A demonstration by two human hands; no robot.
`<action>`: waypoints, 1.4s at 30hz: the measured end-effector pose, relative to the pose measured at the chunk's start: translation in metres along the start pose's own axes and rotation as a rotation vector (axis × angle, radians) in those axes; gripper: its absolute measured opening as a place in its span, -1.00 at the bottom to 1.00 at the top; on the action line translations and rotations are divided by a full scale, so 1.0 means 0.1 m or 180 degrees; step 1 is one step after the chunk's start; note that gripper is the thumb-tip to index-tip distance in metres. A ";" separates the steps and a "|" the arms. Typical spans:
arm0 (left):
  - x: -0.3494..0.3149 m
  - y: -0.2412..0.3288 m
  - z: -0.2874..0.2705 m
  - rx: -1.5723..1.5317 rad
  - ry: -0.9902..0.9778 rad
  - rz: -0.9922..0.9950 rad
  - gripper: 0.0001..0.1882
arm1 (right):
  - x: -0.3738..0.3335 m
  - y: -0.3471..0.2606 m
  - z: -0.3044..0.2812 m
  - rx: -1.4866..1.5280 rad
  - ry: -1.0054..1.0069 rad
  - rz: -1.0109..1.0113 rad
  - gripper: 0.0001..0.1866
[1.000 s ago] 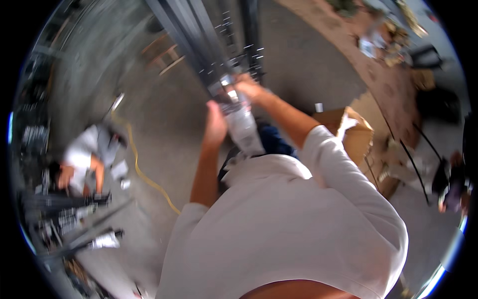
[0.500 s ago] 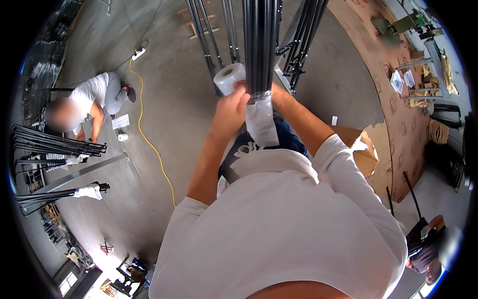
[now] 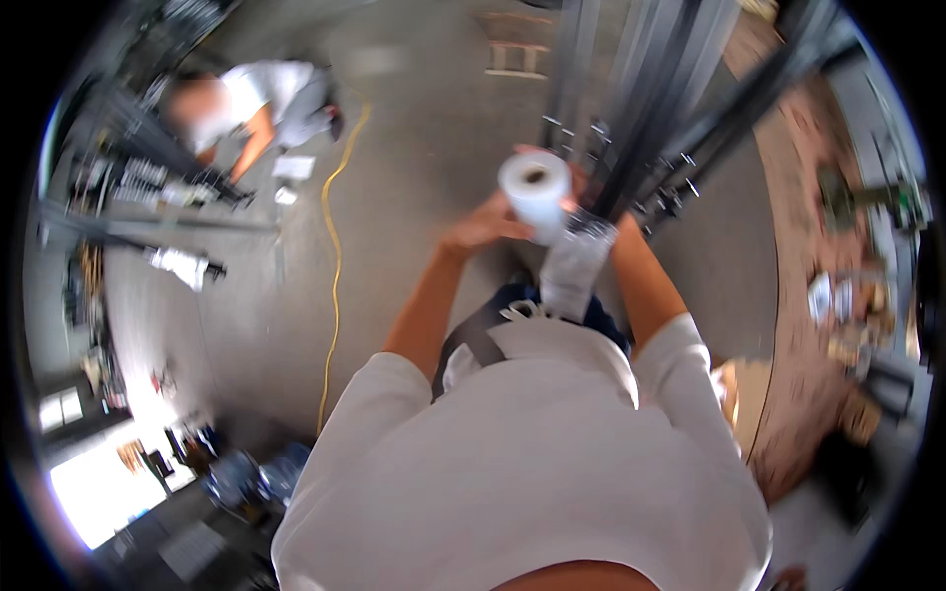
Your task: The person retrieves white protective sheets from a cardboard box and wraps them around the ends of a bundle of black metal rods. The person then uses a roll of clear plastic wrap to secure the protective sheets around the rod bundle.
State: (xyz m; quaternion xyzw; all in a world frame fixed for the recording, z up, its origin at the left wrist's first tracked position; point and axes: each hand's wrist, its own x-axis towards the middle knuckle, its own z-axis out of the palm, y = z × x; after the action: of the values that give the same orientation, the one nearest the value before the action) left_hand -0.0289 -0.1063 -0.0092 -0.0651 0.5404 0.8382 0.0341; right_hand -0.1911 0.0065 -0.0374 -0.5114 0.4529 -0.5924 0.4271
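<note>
A white roll of clear wrapping film (image 3: 537, 202) is tilted, its core opening facing up. My left hand (image 3: 485, 223) is closed on the roll's near left side. Just right of the roll stands a bundle of long black metal tubes (image 3: 645, 123), its lower end wrapped in clear film (image 3: 572, 268) in front of my waist. My right hand (image 3: 625, 229) is at the bundle, largely hidden behind it. Blurred skin shows between roll and tubes, so I cannot tell how the right fingers are placed.
More dark tubes with small fittings (image 3: 675, 187) stand right of the bundle. At the left, a crouching person (image 3: 261, 103) works by other tube bundles, one with a white-wrapped end (image 3: 182, 266). A yellow cable (image 3: 337, 246) crosses the floor. A wooden pallet (image 3: 516, 44) lies ahead.
The view has swung and blurred, and the bundle now leans up to the right. The roll has moved closer against the bundle, and my left hand has shifted onto the roll's side.
</note>
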 end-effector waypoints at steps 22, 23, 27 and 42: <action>-0.11 0.25 0.12 0.1451 0.0743 0.0661 -0.08 | -0.74 -0.28 0.47 0.0608 0.2041 0.0642 -0.64; -0.12 0.22 0.09 0.1647 0.0807 0.0651 -0.08 | -0.71 -0.34 0.51 0.0597 0.2067 0.0617 -0.65; -0.21 -0.03 -0.07 0.1876 0.0808 0.1065 -0.10 | -0.61 -0.49 0.63 0.0779 0.2075 0.0719 -0.69; -0.44 0.15 0.24 0.0277 0.0222 0.0214 -0.13 | -0.55 -0.73 0.70 0.0612 0.2238 0.0770 -0.75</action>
State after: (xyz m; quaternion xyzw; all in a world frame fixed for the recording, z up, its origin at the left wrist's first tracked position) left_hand 0.0110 -0.0898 0.0206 -0.0746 0.5791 0.8118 -0.0101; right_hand -0.1185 0.0692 0.0264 -0.1774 0.5712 -0.7167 0.3585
